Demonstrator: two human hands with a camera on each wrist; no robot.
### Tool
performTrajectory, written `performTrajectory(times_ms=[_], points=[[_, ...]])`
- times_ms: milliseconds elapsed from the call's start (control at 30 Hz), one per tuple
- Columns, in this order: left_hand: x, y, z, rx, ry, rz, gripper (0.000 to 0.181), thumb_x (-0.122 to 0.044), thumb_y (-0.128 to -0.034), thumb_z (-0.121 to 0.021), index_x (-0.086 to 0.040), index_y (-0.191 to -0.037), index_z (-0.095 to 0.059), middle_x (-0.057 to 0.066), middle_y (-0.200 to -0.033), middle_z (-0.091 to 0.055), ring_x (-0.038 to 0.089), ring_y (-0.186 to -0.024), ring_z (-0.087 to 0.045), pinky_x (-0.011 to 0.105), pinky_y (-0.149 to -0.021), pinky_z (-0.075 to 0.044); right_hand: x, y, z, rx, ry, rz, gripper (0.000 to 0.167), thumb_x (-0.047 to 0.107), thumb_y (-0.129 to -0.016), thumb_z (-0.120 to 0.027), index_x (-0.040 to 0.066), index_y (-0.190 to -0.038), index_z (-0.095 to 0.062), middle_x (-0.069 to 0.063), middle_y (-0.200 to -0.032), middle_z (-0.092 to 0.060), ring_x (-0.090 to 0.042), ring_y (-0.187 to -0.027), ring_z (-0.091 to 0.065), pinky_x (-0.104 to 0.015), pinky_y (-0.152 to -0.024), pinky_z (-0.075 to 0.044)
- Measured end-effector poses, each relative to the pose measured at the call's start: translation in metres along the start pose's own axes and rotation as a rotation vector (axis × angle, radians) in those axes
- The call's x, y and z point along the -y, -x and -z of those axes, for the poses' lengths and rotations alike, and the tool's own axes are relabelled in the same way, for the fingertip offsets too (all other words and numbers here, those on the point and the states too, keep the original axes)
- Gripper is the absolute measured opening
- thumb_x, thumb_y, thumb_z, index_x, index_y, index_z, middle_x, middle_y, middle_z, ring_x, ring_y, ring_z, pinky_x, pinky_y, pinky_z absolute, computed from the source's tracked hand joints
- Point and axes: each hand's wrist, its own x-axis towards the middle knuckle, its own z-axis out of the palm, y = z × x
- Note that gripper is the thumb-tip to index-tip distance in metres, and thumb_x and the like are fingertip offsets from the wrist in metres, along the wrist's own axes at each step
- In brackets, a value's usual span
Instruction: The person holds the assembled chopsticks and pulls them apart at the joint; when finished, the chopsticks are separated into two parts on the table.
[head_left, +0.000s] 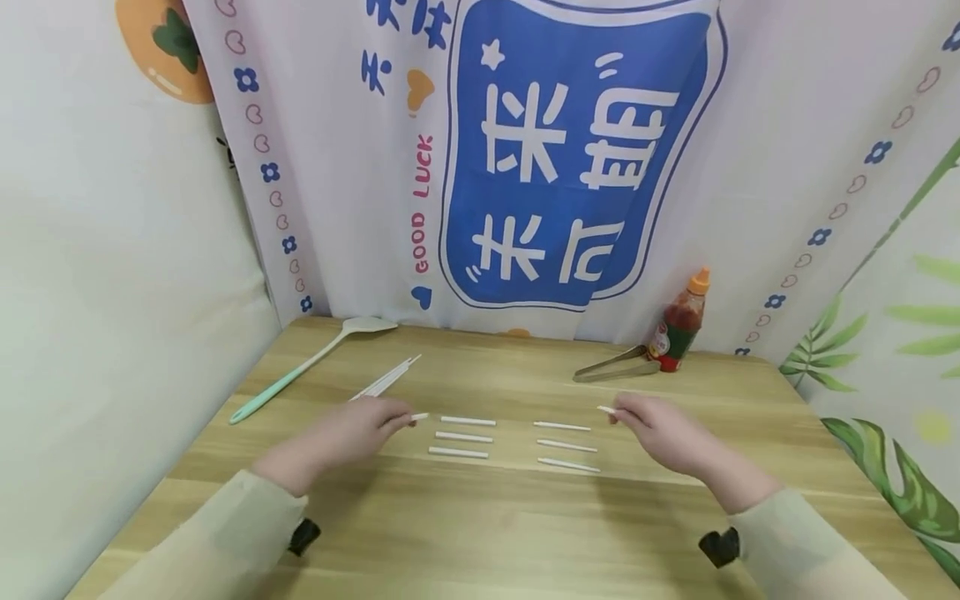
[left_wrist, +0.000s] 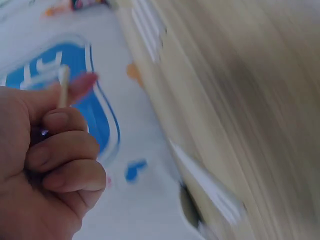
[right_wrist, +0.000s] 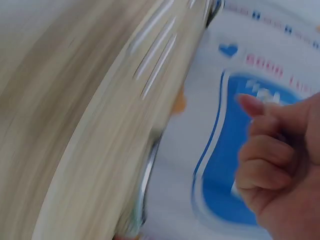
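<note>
Through the head camera, I am looking down at a wood-grain tabletop (head_left: 480,542) and a person's two bare hands reaching over it from cream sleeves (head_left: 217,533). The left hand (head_left: 371,421) is pinching a short white stick (head_left: 421,416) between thumb and forefinger, its other fingers curling into the palm. The right hand (head_left: 663,433) is pinching a second white stick (head_left: 605,409), only its tip showing; in the right wrist view, I am finding that tip too blurred to make out.

Between the two grips, six more sticks are lying flat: three blunt white sticks (head_left: 464,437) just right of the left grip, and three tapered white sticks (head_left: 567,446) just left of the right grip. A bundle of white sticks (head_left: 386,379) is lying right beyond the left hand, and farther out, a white turner with a mint-green handle (head_left: 281,382) is resting. Beyond the right grip, metal tongs (head_left: 618,373) are lying beside an orange-capped red sauce bottle (head_left: 678,325).

Past both hands, a white curtain (head_left: 367,208) is hanging behind the table, showing a blue panel (head_left: 573,196) with white Chinese characters and "GOOD LUCK" lettering. Green leaf prints (head_left: 911,479) are decorating the cloth beyond the right arm.
</note>
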Motion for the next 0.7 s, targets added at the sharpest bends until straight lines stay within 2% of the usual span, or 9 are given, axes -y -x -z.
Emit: performTrajectory(times_ms=[100, 167, 233, 300, 367, 467, 700], points=[[-0.013, -0.015, -0.013, 0.043, -0.066, -0.098, 0.016, -0.007, -0.0999, -0.053, -0.007, -0.105, -0.068, 0.002, -0.096, -0.067, 0.016, -0.088, -0.062, 0.042, -0.082, -0.051, 0.012, -0.008, -0.013, 0.062, 0.012, 0.078, 0.012, 0.002, -0.097, -0.057, 0.010, -0.100, -0.067, 0.004, -0.081, -0.060, -0.009, -0.069, -0.052, -0.034, -0.064, -0.048], [-0.022, -0.022, -0.024, 0.063, -0.102, -0.178, 0.012, -0.005, -0.0970, -0.056, -0.006, -0.101, -0.067, 0.000, -0.091, -0.066, 0.014, -0.084, -0.062, 0.037, -0.078, -0.052, 0.020, -0.012, -0.026, 0.099, 0.006, 0.105, 0.011, 0.001, -0.095, -0.061, 0.009, -0.099, -0.067, 0.004, -0.081, -0.063, -0.007, -0.070, -0.054, -0.032, -0.063, -0.049], [-0.028, -0.028, -0.032, 0.062, -0.136, -0.221, 0.007, -0.006, -0.0947, -0.061, -0.009, -0.091, -0.066, -0.005, -0.081, -0.063, 0.010, -0.073, -0.059, 0.032, -0.068, -0.051, 0.027, -0.013, -0.038, 0.122, 0.030, 0.094, 0.008, 0.003, -0.093, -0.064, 0.011, -0.094, -0.066, 0.006, -0.077, -0.061, -0.006, -0.066, -0.053, -0.031, -0.060, -0.047], [-0.030, -0.031, -0.039, 0.050, -0.168, -0.242, 0.010, -0.006, -0.0912, -0.066, -0.012, -0.084, -0.064, -0.009, -0.073, -0.058, 0.007, -0.064, -0.053, 0.028, -0.060, -0.047, 0.029, -0.013, -0.047, 0.129, 0.062, 0.084, 0.010, 0.004, -0.091, -0.067, 0.013, -0.090, -0.064, 0.010, -0.074, -0.058, -0.005, -0.065, -0.051, -0.029, -0.059, -0.045], [-0.030, -0.033, -0.043, 0.050, -0.190, -0.239, 0.014, -0.007, -0.0895, -0.069, -0.014, -0.080, -0.062, -0.012, -0.069, -0.054, 0.006, -0.060, -0.048, 0.027, -0.057, -0.044, 0.029, -0.012, -0.054, 0.126, 0.097, 0.091, 0.014, 0.004, -0.089, -0.070, 0.015, -0.085, -0.061, 0.012, -0.071, -0.054, -0.005, -0.063, -0.049, -0.029, -0.058, -0.043], [-0.029, -0.036, -0.047, 0.060, -0.203, -0.233, 0.016, -0.010, -0.0895, -0.070, -0.016, -0.079, -0.060, -0.013, -0.068, -0.052, 0.005, -0.058, -0.047, 0.026, -0.056, -0.043, 0.027, -0.011, -0.059, 0.113, 0.117, 0.104, 0.018, 0.005, -0.085, -0.073, 0.017, -0.081, -0.061, 0.011, -0.069, -0.050, -0.007, -0.063, -0.046, -0.028, -0.057, -0.041], [-0.030, -0.043, -0.057, 0.074, -0.273, -0.274, 0.029, -0.009, -0.0899, -0.069, -0.019, -0.072, -0.049, -0.012, -0.064, -0.044, 0.006, -0.056, -0.042, 0.026, -0.053, -0.039, 0.028, -0.015, -0.067, 0.130, 0.152, 0.109, 0.021, 0.010, -0.084, -0.077, 0.019, -0.076, -0.059, 0.011, -0.067, -0.047, -0.007, -0.061, -0.043, -0.027, -0.056, -0.039]])
